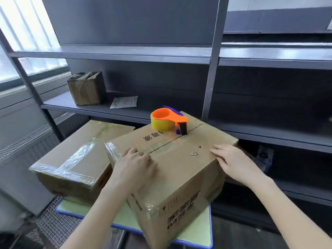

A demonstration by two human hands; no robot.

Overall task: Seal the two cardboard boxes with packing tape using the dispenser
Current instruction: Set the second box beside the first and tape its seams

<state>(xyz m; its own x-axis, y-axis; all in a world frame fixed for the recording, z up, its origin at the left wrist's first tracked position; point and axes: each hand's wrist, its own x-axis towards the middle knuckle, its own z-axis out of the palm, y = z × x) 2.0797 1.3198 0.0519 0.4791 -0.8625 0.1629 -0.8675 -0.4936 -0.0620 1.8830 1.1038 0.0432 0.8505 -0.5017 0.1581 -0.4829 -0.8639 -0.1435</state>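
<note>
Head view: the tape dispenser stands at frame centre, at the far end of the box top seam. The left grip rests on that seam, below-left; the right grip lies lower right. Both are spread flat, holding nothing, and about equally near.

Left arm comes from 7 o'clock, right arm from 5. Left grip lies palm down, fingers a little bent. Right grip lies flat, fingers straight.

We're catching "84" with blurred Chinese characters on the cardboard box's near side, upside-down Chinese print on top, unreadable
</note>
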